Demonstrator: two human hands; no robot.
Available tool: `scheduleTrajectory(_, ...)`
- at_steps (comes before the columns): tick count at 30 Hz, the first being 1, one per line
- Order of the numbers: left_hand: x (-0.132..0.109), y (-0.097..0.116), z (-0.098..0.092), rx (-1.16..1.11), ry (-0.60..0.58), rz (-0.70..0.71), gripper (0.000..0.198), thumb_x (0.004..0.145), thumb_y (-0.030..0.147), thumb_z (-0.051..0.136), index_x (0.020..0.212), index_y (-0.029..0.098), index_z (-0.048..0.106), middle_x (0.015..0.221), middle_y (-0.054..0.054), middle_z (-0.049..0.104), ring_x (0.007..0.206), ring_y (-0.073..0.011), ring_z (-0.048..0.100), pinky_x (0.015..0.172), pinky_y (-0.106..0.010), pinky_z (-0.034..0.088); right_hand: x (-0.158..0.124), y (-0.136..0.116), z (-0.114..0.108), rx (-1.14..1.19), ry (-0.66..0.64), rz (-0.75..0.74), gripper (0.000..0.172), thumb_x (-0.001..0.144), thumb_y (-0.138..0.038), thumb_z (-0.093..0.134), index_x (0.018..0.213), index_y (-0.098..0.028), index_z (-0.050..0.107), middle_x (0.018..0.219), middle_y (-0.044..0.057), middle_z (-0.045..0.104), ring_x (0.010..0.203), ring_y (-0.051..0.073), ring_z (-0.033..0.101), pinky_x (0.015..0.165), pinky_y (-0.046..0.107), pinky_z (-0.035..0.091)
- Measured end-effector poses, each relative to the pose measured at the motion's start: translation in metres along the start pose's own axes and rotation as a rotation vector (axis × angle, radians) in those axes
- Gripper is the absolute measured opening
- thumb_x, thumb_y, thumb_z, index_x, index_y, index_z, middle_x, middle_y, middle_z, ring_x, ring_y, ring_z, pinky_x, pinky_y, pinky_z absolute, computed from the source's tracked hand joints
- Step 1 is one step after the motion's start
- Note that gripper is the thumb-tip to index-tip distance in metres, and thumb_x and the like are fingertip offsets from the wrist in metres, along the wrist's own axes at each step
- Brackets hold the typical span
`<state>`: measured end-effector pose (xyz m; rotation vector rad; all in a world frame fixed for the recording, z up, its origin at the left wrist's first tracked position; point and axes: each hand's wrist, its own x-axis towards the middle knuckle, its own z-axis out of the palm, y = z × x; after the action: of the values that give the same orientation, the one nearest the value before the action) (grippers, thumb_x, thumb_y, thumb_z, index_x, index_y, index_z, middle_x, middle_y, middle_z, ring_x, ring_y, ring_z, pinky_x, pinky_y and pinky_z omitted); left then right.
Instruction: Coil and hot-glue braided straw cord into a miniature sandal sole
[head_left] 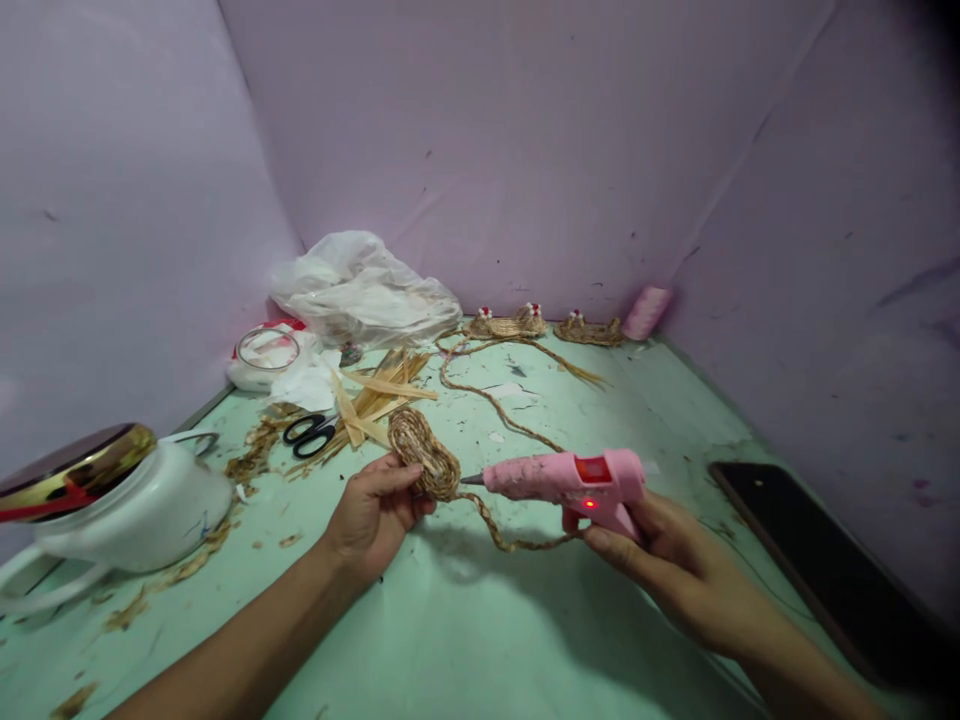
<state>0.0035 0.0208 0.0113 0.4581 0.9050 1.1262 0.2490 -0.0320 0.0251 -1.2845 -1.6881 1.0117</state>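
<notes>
My left hand [375,512] pinches an oval coil of braided straw cord [424,455] and holds it upright above the green table [465,620]. In my right hand [660,560] is a pink glue gun [562,478], its red light on. The metal nozzle points left and nearly touches the coil's lower right edge. A loose tail of braided cord [517,540] runs from the coil under the gun, and more cord trails back across the table.
Black scissors [311,433] and dry straw strips [379,395] lie behind my left hand. A white jar with a gold lid [112,500] stands at the left, a crumpled plastic bag [364,290] at the back. Small woven straw pieces [510,323], a pink spool [646,312], a dark phone [810,560] at right.
</notes>
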Motion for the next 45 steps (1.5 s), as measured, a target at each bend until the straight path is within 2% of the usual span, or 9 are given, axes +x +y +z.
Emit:
scheduleTrajectory(8,-0.001,-0.0003,0.0001,0.01,-0.009,0.006,0.018,0.058,0.005,0.065,0.074,0.011,0.064,0.068,-0.006,0.068,0.054,-0.0129,0.059,0.045,-0.021,0.043,-0.0005,-0.0002,0.0007,0.024,-0.014,0.044,0.019,0.076,-0.04,0.061,0.074,-0.021,0.062,0.064,0.0,0.051,0.057,0.015,0.046,0.051,0.026,0.04)
scheduleTrajectory(15,-0.0009,-0.0011,-0.0018,0.011,-0.006,-0.003,0.019,0.058,0.006,0.066,0.076,0.01,0.065,0.069,-0.005,0.069,0.056,-0.0123,0.059,0.047,-0.021,0.043,-0.0005,0.0006,0.0002,0.058,-0.001,0.025,0.019,0.077,-0.04,0.06,0.07,-0.022,0.058,0.059,-0.003,0.042,0.053,0.013,0.037,0.047,0.024,0.034)
scheduleTrajectory(20,-0.0007,-0.0011,-0.0008,0.015,-0.005,-0.005,0.017,0.057,0.005,0.065,0.073,0.01,0.066,0.068,-0.005,0.068,0.055,-0.0122,0.059,0.047,-0.021,0.044,0.0014,-0.0005,0.0,0.093,0.006,0.02,0.015,0.077,-0.035,0.061,0.069,-0.022,0.059,0.058,-0.003,0.044,0.051,0.012,0.037,0.046,0.023,0.033)
scheduleTrajectory(26,-0.0005,-0.0017,-0.0017,0.017,-0.033,0.006,0.015,0.056,0.005,0.067,0.071,0.009,0.067,0.064,-0.005,0.067,0.053,-0.0119,0.058,0.046,-0.021,0.045,0.002,-0.0008,-0.0008,0.12,0.013,-0.015,0.011,0.079,-0.033,0.06,0.074,-0.023,0.059,0.063,-0.002,0.05,0.056,0.014,0.044,0.051,0.024,0.038)
scheduleTrajectory(31,0.0008,-0.0037,-0.0041,0.031,-0.058,0.019,0.018,0.051,0.008,0.072,0.069,0.009,0.068,0.063,-0.004,0.068,0.054,-0.0123,0.059,0.048,-0.021,0.047,0.0003,0.0009,-0.0017,0.081,-0.004,0.002,0.015,0.08,-0.037,0.058,0.076,-0.022,0.058,0.065,-0.002,0.049,0.057,0.013,0.041,0.051,0.024,0.037)
scheduleTrajectory(38,0.0026,-0.0053,-0.0077,0.064,-0.084,0.014,0.023,0.048,0.012,0.076,0.069,0.009,0.069,0.064,-0.004,0.067,0.056,-0.0123,0.058,0.052,-0.022,0.049,-0.0007,-0.0004,-0.001,0.116,-0.025,0.028,0.023,0.08,-0.04,0.059,0.07,-0.02,0.053,0.061,-0.004,0.04,0.054,0.011,0.034,0.048,0.023,0.033)
scheduleTrajectory(45,0.0012,-0.0055,-0.0052,0.085,-0.158,0.007,0.023,0.048,0.015,0.078,0.069,0.009,0.07,0.062,-0.005,0.068,0.056,-0.0134,0.059,0.056,-0.024,0.051,0.0011,-0.003,-0.0006,0.14,-0.028,0.013,0.022,0.079,-0.039,0.06,0.069,-0.021,0.053,0.062,-0.003,0.044,0.054,0.012,0.038,0.05,0.024,0.036)
